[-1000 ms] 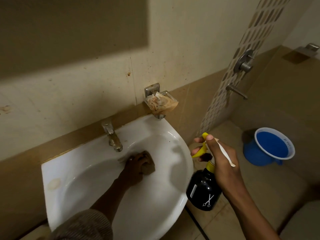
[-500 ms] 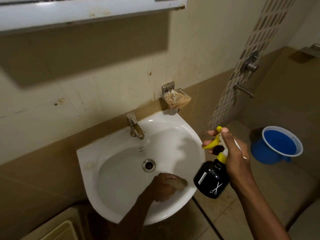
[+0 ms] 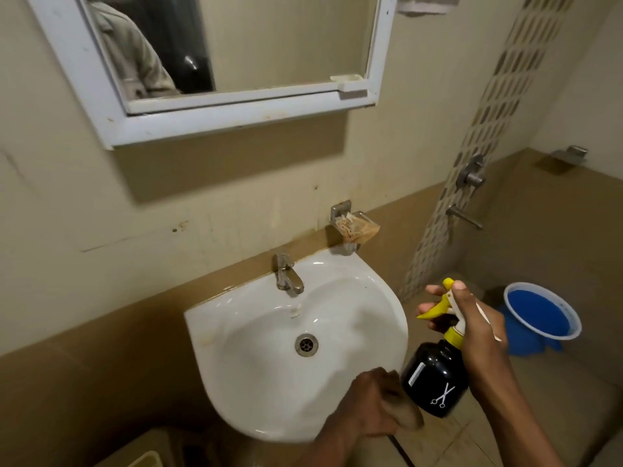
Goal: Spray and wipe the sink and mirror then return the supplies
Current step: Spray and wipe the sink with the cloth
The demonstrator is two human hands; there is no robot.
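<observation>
A white wall-mounted sink (image 3: 256, 335) sits at centre, with a metal tap (image 3: 286, 274) at its back and a drain (image 3: 306, 344) in the bowl. Above it hangs a white-framed mirror (image 3: 269, 45). My left hand (image 3: 371, 404) rests at the sink's front right rim, closed on a brownish cloth (image 3: 406, 416). To the right of the sink, my right hand (image 3: 472, 328) holds a black spray bottle (image 3: 435, 382) with a yellow trigger, nozzle pointing left.
A soap dish (image 3: 355, 229) with a crumpled wrapper is fixed to the wall above the sink's right side. A blue bucket (image 3: 539, 318) stands on the floor at right. Shower fittings (image 3: 470, 176) are on the tiled strip. A pale bin edge (image 3: 145, 458) shows at bottom left.
My left hand with the cloth has slid from the bowl near the tap to the front right rim. The view has tilted up, bringing the mirror into sight. The bottle stays held at right.
</observation>
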